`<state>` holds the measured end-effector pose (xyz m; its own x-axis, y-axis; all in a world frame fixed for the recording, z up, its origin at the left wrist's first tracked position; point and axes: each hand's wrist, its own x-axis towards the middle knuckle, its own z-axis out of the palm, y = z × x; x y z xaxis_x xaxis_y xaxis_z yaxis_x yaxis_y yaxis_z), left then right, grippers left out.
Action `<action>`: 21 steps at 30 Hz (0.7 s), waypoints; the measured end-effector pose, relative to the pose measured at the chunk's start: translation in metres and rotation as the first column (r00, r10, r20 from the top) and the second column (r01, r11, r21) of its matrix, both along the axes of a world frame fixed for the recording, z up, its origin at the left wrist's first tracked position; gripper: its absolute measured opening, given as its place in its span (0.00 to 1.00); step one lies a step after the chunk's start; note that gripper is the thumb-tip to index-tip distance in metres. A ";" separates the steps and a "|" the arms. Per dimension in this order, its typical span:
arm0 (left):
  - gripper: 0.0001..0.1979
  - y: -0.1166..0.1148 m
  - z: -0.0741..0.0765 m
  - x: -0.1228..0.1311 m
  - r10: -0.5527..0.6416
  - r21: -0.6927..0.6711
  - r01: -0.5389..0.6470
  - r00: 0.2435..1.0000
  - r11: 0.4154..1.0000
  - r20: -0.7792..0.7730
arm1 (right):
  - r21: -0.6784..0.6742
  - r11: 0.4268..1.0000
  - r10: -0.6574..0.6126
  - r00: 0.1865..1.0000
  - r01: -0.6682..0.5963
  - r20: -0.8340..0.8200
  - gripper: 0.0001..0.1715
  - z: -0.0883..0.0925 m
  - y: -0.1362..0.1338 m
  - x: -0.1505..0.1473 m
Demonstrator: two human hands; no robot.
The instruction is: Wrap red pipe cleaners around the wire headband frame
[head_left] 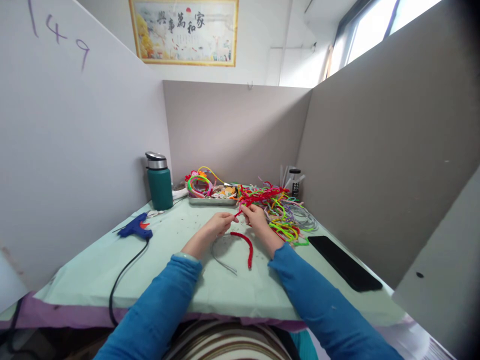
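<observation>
Between my hands runs a short stretch of red pipe cleaner [238,214]. My left hand [221,223] pinches its lower left end. The fingers of my right hand [254,216] are closed on it a little higher, at the front edge of a tangled pile of pipe cleaners [287,220] in red, yellow, green and other colours. On the table just below my hands lies a thin curved headband [221,261]. Its right half is wrapped in red fuzzy pipe cleaner [249,247], and the left half is bare grey.
A metal tray [215,201] with finished colourful hoops [199,185] and small pieces stands at the back. To the left are a green bottle [159,185] and a blue glue gun [137,227] with its cable. A black phone [345,262] lies right. Partitions enclose the table.
</observation>
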<state>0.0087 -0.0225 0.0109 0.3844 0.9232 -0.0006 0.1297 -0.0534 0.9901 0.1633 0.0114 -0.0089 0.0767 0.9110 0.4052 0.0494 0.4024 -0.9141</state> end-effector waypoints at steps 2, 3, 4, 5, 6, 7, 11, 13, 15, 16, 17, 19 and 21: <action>0.13 0.001 -0.002 -0.003 -0.067 -0.028 0.068 0.996 0.997 0.053 | -0.029 0.996 0.087 0.995 -0.088 -0.051 0.22 0.003 -0.003 0.000; 0.13 0.002 -0.002 -0.005 -0.080 -0.041 0.083 0.994 0.996 0.080 | -0.040 0.988 0.149 0.987 -0.151 -0.058 0.22 0.004 -0.005 -0.001; 0.12 0.003 -0.003 -0.006 -0.080 -0.052 0.086 0.992 0.995 0.101 | -0.050 0.976 0.208 0.977 -0.211 -0.053 0.22 0.004 -0.007 -0.002; 0.12 0.003 -0.003 -0.007 -0.075 -0.063 0.082 0.990 0.995 0.116 | -0.051 0.966 0.252 0.967 -0.254 -0.039 0.21 0.004 -0.009 -0.003; 0.11 0.004 -0.003 -0.007 -0.070 -0.073 0.080 0.990 0.994 0.125 | -0.047 0.959 0.278 0.960 -0.279 -0.025 0.21 0.004 -0.010 -0.004; 0.11 0.004 -0.003 -0.007 -0.067 -0.080 0.078 0.990 0.994 0.127 | -0.037 0.959 0.282 0.959 -0.282 -0.013 0.20 0.004 -0.010 -0.005; 0.14 0.002 -0.001 -0.006 -0.034 -0.095 0.042 0.996 0.995 0.086 | -0.002 0.983 0.182 0.983 -0.182 -0.033 0.20 0.003 -0.008 -0.005; 0.14 0.002 -0.001 -0.005 -0.006 -0.096 0.011 0.999 0.995 0.050 | -0.020 0.989 0.142 0.987 -0.144 -0.076 0.21 0.003 -0.005 -0.004; 0.15 0.003 -0.002 -0.004 0.011 -0.085 -0.011 1.000 0.996 0.004 | -0.035 0.992 0.120 0.987 -0.125 -0.108 0.22 0.003 -0.003 -0.002; 0.15 0.004 -0.002 -0.004 0.025 -0.073 -0.027 0.999 0.997 -0.030 | -0.038 0.993 0.111 0.987 -0.116 -0.119 0.22 0.003 -0.002 -0.001; 0.16 0.004 -0.003 -0.004 0.044 -0.059 -0.048 0.997 0.997 -0.069 | -0.038 0.994 0.099 0.987 -0.105 -0.127 0.22 0.003 -0.002 -0.001; 0.18 0.004 -0.003 -0.003 0.081 -0.019 -0.084 0.988 0.996 -0.130 | -0.045 0.995 0.082 0.986 -0.089 -0.147 0.22 0.003 -0.001 -0.001; 0.18 0.002 -0.002 -0.002 0.059 0.025 -0.056 0.990 0.998 -0.128 | -0.052 0.994 0.085 0.982 -0.095 -0.170 0.22 0.002 -0.001 -0.001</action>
